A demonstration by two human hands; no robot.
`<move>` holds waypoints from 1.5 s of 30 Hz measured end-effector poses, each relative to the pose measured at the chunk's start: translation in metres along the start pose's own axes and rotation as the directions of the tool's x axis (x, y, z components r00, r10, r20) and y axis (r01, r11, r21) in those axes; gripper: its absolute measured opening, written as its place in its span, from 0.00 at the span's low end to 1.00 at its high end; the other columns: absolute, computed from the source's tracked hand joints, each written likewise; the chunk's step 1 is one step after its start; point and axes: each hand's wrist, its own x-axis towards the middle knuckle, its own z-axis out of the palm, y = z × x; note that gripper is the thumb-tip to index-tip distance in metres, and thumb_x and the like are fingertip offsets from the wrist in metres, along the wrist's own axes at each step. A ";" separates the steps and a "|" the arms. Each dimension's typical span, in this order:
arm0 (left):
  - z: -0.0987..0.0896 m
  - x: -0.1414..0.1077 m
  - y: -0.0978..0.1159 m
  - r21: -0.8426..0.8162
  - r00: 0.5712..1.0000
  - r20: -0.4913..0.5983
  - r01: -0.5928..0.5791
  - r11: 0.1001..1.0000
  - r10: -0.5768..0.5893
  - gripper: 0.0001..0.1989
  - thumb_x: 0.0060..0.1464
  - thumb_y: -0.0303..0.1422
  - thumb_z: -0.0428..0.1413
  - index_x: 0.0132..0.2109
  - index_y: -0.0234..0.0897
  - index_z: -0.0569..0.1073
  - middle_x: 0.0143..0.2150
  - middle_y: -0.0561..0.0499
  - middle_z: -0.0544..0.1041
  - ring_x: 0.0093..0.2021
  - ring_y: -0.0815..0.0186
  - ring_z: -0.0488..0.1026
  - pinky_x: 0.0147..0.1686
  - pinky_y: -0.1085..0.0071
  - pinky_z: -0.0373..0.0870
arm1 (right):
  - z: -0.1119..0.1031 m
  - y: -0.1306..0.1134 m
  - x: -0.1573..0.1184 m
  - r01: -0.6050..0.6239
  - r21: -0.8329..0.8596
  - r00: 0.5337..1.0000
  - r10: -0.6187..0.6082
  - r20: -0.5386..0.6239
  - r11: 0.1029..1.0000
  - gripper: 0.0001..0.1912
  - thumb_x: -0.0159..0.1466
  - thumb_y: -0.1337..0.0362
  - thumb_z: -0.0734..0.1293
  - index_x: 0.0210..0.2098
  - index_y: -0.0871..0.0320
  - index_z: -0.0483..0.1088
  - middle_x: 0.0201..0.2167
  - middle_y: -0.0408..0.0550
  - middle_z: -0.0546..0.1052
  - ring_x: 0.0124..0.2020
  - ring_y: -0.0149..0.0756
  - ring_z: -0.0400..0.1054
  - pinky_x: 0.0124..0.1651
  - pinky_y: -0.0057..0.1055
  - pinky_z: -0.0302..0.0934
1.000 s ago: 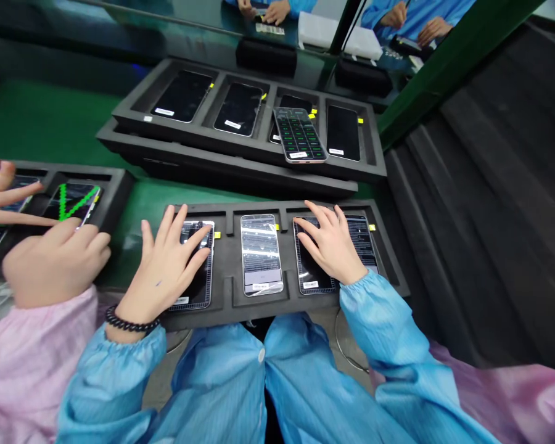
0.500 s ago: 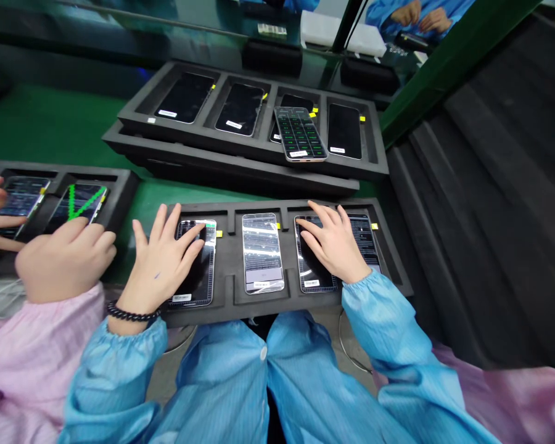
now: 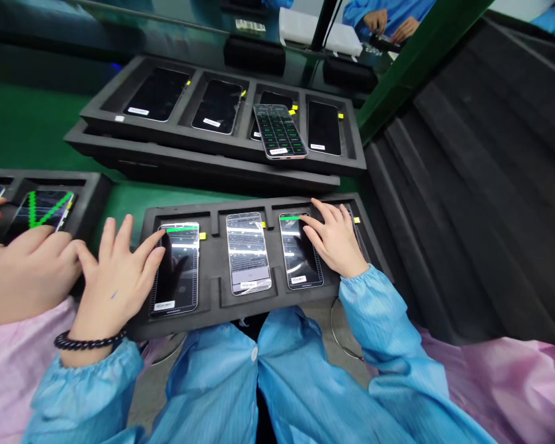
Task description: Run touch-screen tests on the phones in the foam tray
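Note:
My left hand point(image 3: 120, 265), fingers spread, has its index fingertip at the upper left corner of a smartphone point(image 3: 178, 271) with a green bar along its screen top. My right hand point(image 3: 335, 237) is spread over the right side of the foam tray point(image 3: 213, 293). Its index fingertip meets the top of another smartphone point(image 3: 300, 259), where a green bar runs partway across. Between them lies a smartphone point(image 3: 248, 253) showing lines of text and a grey box. A further phone at the tray's right end is mostly hidden under my right hand.
Behind, stacked black foam trays point(image 3: 166, 132) hold several dark phones, and one lit phone point(image 3: 280, 132) lies tilted across a slot. At left, a co-worker's hand point(image 3: 32, 265) is over another tray point(image 3: 90, 185). Black foam point(image 3: 467, 185) rises at right; a green post point(image 3: 420, 61) stands behind.
My left index finger has moved to the left phone's upper left corner, and its green bar has lengthened. A green bar now shows on the right phone. The whole view has shifted.

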 end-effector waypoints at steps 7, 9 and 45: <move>0.000 -0.001 0.005 -0.014 1.000 -0.016 0.012 1.000 -0.012 0.35 0.68 0.47 0.31 0.62 0.34 0.72 0.76 0.32 0.50 0.76 0.33 0.42 0.64 0.19 0.40 | -0.001 0.008 -0.003 -0.040 -0.025 0.999 0.039 -0.029 0.999 0.23 0.76 0.55 0.54 0.56 0.55 0.76 0.68 0.57 0.66 0.66 0.52 0.60 0.70 0.63 0.48; 0.001 0.000 0.007 -0.012 1.000 -0.027 0.001 1.000 -0.001 0.34 0.68 0.47 0.31 0.62 0.35 0.71 0.76 0.33 0.50 0.76 0.34 0.42 0.64 0.19 0.39 | 0.000 0.008 -0.005 -0.039 -0.024 0.999 0.039 -0.030 0.999 0.23 0.76 0.56 0.54 0.56 0.55 0.76 0.68 0.57 0.66 0.66 0.52 0.61 0.70 0.63 0.48; 0.012 -0.098 0.007 0.081 0.977 -0.060 -0.197 0.977 0.202 0.36 0.69 0.36 0.39 0.74 0.56 0.27 0.79 0.42 0.38 0.78 0.47 0.34 0.67 0.23 0.34 | -0.015 -0.021 -0.102 0.080 0.008 0.996 -0.080 -0.040 0.997 0.18 0.75 0.61 0.58 0.53 0.59 0.76 0.65 0.57 0.70 0.63 0.51 0.65 0.68 0.61 0.54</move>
